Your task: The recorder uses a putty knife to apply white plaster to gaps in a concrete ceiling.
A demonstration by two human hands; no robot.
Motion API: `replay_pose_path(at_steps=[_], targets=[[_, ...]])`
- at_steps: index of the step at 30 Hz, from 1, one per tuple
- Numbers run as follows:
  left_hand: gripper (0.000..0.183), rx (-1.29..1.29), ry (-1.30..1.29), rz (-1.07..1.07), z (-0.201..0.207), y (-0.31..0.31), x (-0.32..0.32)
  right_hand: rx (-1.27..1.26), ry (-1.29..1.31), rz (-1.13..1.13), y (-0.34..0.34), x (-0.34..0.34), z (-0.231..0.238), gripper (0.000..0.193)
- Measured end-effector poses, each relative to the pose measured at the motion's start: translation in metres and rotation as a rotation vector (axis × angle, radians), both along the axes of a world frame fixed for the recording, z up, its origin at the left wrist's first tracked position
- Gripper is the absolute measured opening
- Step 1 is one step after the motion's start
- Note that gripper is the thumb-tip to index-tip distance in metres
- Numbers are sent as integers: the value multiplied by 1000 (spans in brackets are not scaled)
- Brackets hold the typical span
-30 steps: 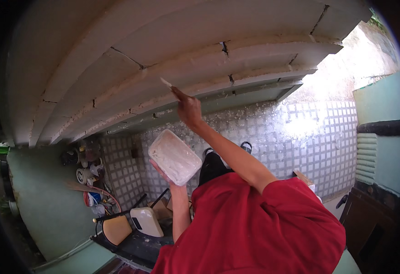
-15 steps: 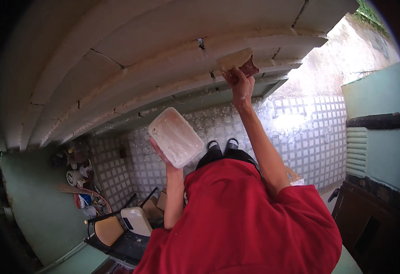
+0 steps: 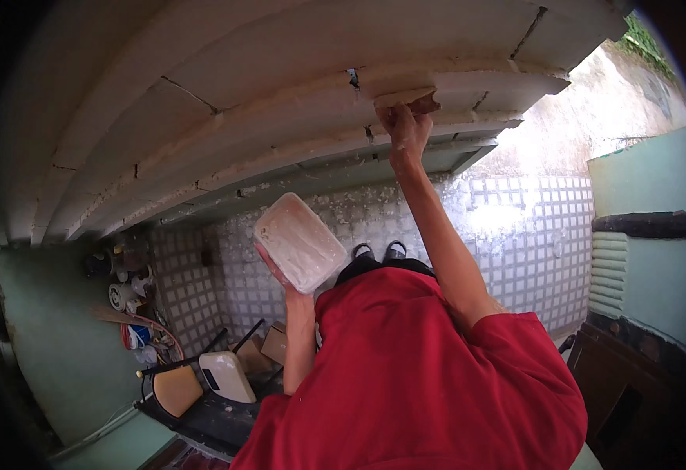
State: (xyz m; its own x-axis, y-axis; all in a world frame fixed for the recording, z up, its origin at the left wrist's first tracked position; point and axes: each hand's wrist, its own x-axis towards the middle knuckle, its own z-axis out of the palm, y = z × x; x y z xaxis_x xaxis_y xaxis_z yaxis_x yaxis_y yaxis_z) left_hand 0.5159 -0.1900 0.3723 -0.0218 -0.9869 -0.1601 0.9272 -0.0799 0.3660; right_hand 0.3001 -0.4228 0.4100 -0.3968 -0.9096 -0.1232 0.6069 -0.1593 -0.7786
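Note:
My left hand is closed on the side of a whitish rectangular plastic tub, its inside smeared with pale paste. Raised with the arm stretched out, my right hand grips a flat putty scraper, reddish-brown at one end and coated pale along its edge. The scraper is up against the pale stepped boards, close to a dark gap between them. Whether its edge presses on the surface, I cannot tell.
Overhead, the boards show several cracks and open joints. Below lies a tiled floor spattered with white. Buckets and clutter line the left wall, near a chair and a cream-coloured panel. A dark wooden piece stands at right.
My right hand has tilted the scraper flatter against the boards and shifted slightly left. The tub stays in my left hand, almost unmoved. The whole view has shifted a little.

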Motion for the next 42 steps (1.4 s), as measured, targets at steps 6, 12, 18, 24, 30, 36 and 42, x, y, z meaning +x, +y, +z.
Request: replay_pose_path(at_steps=[6,12,18,24,30,36,42], targets=[[100,-66,38,-47,10,-15,-12,31,-49,-47,-21,0,5,14],[101,-41,42,-44,8,-18,-14,99,-55,37,-33,-17,6,16],[100,-70,63,-86,12,-19,-17,72,-38,55,-41,-24,1,20],[100,-78,77,-95,15,-15,-16,-29,4,60,-39,-22,28,16],[101,-80,91,-111,11,-3,-11,-110,91,256,-14,-30,59,23],[102,-71,132,-98,13,3,-9,101,152,224,38,-61,27,25],[102,-49,149,-125,11,2,-5,116,78,94,17,-55,-13,25]])
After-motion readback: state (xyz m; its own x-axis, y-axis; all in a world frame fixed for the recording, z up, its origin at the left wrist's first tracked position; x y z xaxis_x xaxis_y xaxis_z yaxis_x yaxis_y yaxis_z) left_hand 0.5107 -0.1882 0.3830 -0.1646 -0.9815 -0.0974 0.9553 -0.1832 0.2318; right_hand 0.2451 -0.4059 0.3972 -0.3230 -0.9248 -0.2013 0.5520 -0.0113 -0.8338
